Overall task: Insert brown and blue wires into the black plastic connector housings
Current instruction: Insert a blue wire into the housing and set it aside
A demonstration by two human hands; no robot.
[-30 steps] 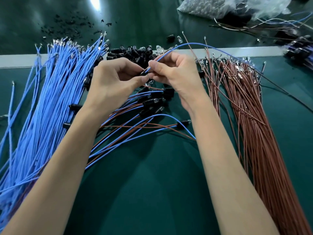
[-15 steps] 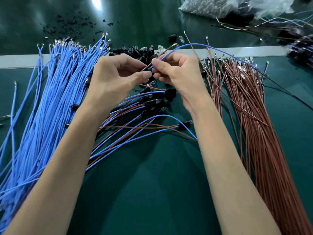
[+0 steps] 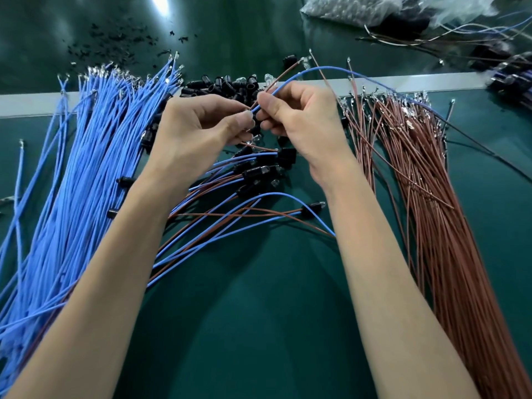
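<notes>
My left hand [image 3: 198,125] and my right hand [image 3: 302,116] meet above the green mat. The left fingers pinch a small connector housing [image 3: 250,116], mostly hidden by the fingertips. My right thumb and forefinger pinch a blue wire [image 3: 322,69] at its end by the housing; it arcs up and off to the right. A brown wire [image 3: 283,74] also rises from between the fingers. A pile of loose black housings [image 3: 224,84] lies just beyond the hands. Finished assemblies [image 3: 259,171] with blue and brown wires lie under my wrists.
A thick bundle of blue wires [image 3: 86,174] fans over the left of the mat. A bundle of brown wires [image 3: 431,214] runs down the right. A white strip [image 3: 28,102] crosses the table behind them. Plastic bags [image 3: 359,10] and more harnesses [image 3: 512,79] lie far right.
Both hands stay together at the same spot; the fingers have shifted slightly on the wires and housing. The brown wire now shows rising beside the blue one.
</notes>
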